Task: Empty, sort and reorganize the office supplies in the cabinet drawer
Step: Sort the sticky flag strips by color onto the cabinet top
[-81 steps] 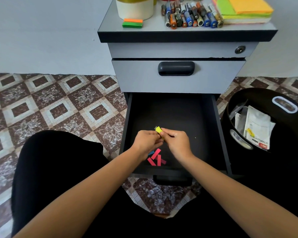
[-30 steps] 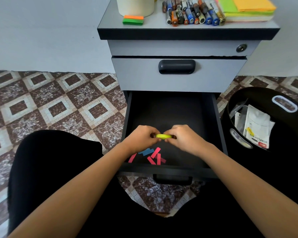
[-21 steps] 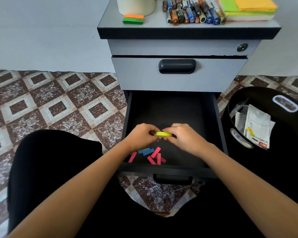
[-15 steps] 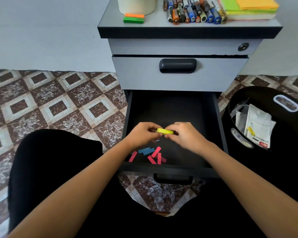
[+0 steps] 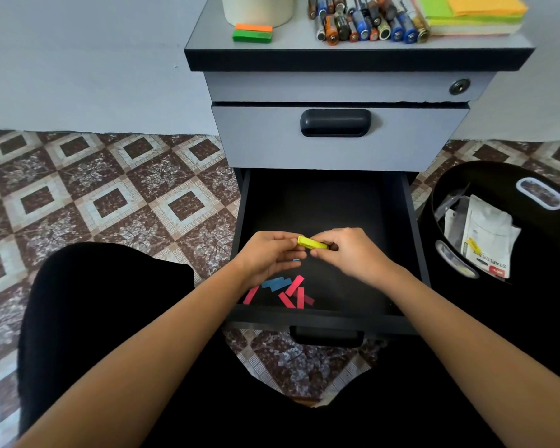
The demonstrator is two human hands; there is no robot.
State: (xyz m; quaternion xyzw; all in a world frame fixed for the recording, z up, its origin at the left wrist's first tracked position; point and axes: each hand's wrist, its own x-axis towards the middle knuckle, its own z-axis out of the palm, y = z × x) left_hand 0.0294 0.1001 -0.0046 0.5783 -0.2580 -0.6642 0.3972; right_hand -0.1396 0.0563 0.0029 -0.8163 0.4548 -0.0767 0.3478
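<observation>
The bottom drawer (image 5: 404,227) of the grey cabinet stands pulled out, black inside. Over its middle both hands meet on a small yellow stack of sticky flags (image 5: 311,243). My left hand (image 5: 270,253) pinches its left end and my right hand (image 5: 349,252) pinches its right end. Below the hands, near the drawer's front, lie several loose pink flags (image 5: 296,294) and a blue one (image 5: 274,282).
On the cabinet top (image 5: 207,40) sit a green and orange flag stack (image 5: 252,33), several batteries (image 5: 366,19), a pad of coloured paper (image 5: 472,12) and a white roll (image 5: 257,8). A black bin (image 5: 537,260) with a staples packet (image 5: 485,240) stands at the right. My legs flank the drawer front.
The yellow stack has been turned from end-up to lying crosswise between both hands. The left hand shifted left, uncovering a blue flag and another pink one.
</observation>
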